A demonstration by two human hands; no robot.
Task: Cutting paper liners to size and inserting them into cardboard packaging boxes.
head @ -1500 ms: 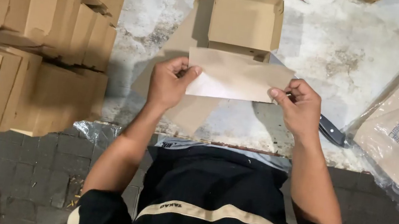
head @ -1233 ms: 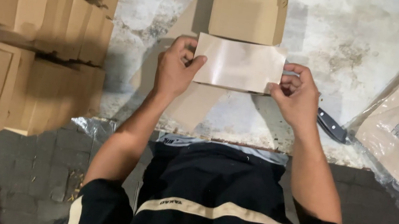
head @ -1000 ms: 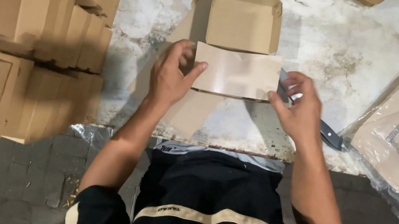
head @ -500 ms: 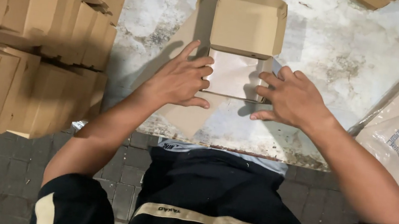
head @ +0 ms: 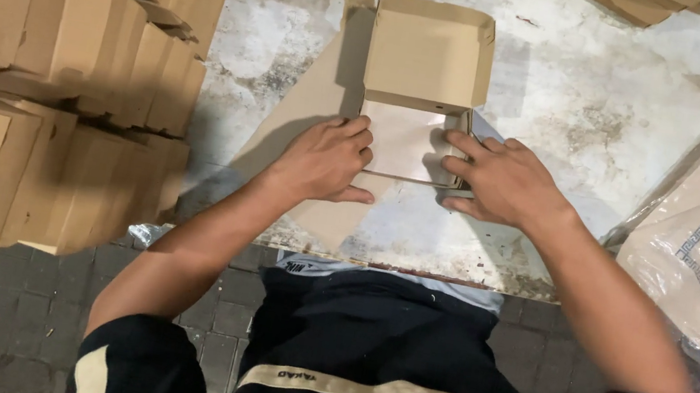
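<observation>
Cardboard box open on the white tabletop, pale paper sheet lying in its front half | left hand flat, fingers spread on the sheet's left edge | right hand flat, pressing the right edge | stacked boxes at left.

**Browns, Whites and One Dark Shirt**

The open cardboard box was plain tan; the paper sheet between the hands was off-white. Stacked boxes were the same tan. The table was mottled white-grey. The shirt was black, cream-striped.
</observation>
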